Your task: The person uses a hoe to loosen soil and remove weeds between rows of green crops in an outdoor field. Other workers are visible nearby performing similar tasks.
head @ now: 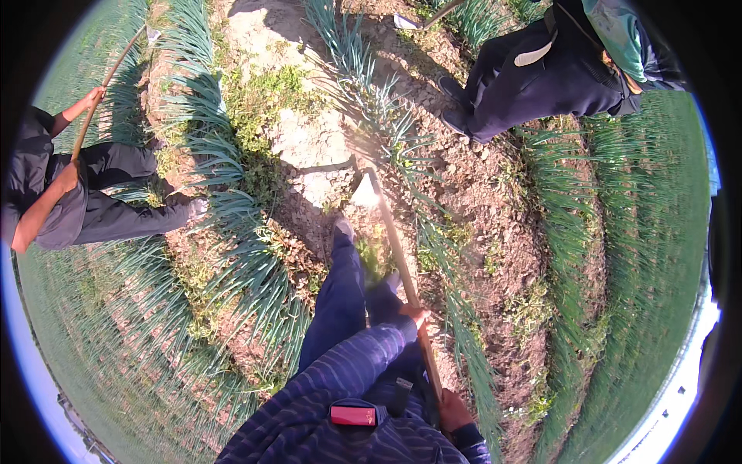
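Observation:
Both my hands grip the long wooden handle of a hoe. My left hand is wrapped around the shaft farther forward, with that arm reaching across my body. Lower down, beside my right hip, my right hand holds the rear part of the shaft. The hoe's metal blade glints in the sun, low over or on the soil just ahead of my feet; contact cannot be made out. Right of the handle runs a row of green onion plants. Low weeds grow beside my shoes.
On the left a person holds another long-handled hoe. At upper right stands another person in dark trousers, near a hoe blade. A dense onion row borders my left side. Weeds cover part of the furrow ahead.

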`<state>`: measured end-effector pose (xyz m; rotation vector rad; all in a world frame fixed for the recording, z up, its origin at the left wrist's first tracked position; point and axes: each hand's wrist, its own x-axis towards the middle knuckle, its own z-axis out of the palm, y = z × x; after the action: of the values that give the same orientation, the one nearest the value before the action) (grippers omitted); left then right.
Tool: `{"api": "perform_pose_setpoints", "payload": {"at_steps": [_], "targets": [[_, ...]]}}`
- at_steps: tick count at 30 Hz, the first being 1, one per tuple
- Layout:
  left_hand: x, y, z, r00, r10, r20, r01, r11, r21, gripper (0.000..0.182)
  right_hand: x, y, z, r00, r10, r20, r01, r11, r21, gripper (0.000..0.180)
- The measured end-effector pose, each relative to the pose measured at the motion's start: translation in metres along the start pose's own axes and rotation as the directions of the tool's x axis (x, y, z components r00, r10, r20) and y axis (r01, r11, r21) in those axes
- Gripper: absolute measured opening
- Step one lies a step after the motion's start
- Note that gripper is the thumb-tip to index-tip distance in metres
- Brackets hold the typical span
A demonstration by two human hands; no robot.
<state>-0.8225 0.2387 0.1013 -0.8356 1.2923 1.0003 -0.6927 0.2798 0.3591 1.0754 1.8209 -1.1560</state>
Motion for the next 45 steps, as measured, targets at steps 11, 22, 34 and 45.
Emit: {"api": "perform_pose_setpoints", "payload": {"at_steps": [11, 22, 34, 45], "targets": [[0.019, 0.253, -0.016, 0.972, 0.224, 0.071, -0.217, 0.971, -0.095, 0.024, 0.084, -0.173, -0.034, 0.974, 0.225, -0.016, -0.221, 0.966, 0.133, 0.048], [0.014, 0.202, -0.032, 0.963, 0.27, 0.021, -0.27, 0.962, 0.036, 0.024, 0.058, -0.146, -0.026, 0.974, 0.208, 0.094, -0.214, 0.974, 0.068, 0.037], [0.023, 0.138, -0.024, 0.988, -0.072, 0.136, 0.091, 0.986, -0.14, 0.028, -0.02, -0.076, -0.016, 0.925, 0.373, 0.069, -0.372, 0.928, -0.018, 0.036], [0.033, 0.175, -0.01, 0.989, 0.15, -0.017, -0.144, 0.971, 0.192, 0.025, 0.062, -0.086, 0.001, 0.99, 0.14, -0.023, -0.139, 0.989, 0.054, 0.035]]}}
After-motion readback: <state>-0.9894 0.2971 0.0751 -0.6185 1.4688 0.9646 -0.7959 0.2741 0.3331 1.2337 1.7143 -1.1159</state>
